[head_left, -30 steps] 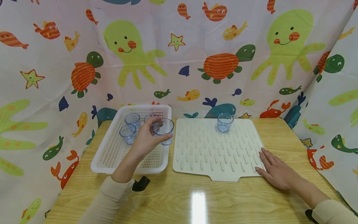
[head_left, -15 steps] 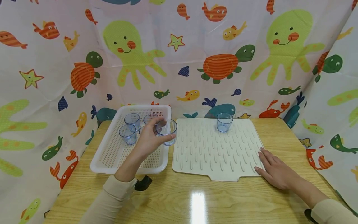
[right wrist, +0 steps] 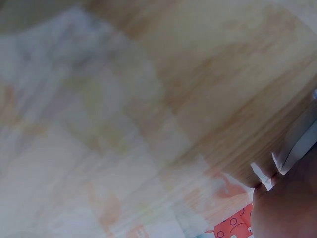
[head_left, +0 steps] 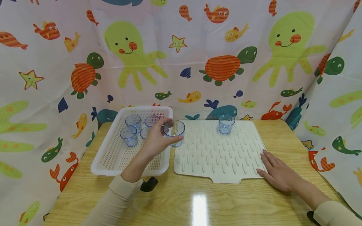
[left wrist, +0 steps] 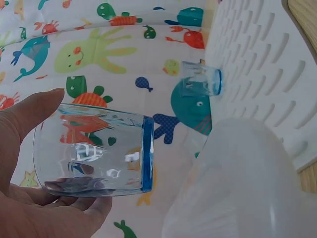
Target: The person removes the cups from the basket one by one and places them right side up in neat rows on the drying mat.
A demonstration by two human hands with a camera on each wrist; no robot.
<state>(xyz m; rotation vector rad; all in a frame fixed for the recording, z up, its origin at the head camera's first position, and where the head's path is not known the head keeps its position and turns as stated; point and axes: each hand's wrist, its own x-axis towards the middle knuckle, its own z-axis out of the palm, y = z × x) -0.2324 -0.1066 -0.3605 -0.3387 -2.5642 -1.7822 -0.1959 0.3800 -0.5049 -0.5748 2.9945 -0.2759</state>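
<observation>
A clear bluish drinking glass (head_left: 174, 131) is gripped between the thumb and fingers of my left hand (head_left: 155, 141), held up over the gap between basket and board. The left wrist view shows this glass (left wrist: 94, 151) side-on, thumb on one side and fingers on the other. Several similar glasses (head_left: 129, 136) stand in the white slotted basket (head_left: 97, 168) on the left. Another glass (head_left: 226, 124) stands near the back edge of the cream ridged draining board (head_left: 198, 169). My right hand (head_left: 278, 172) lies flat at the board's right edge, fingertips touching it.
The board and basket sit side by side on a wooden table (head_left: 169, 201). Behind them hangs a curtain (head_left: 186, 31) printed with sea animals. The right wrist view is mostly blurred wood grain.
My left hand has moved to the right with the glass, from above the basket's right side to the board's left edge. The right hand has stayed in place.
</observation>
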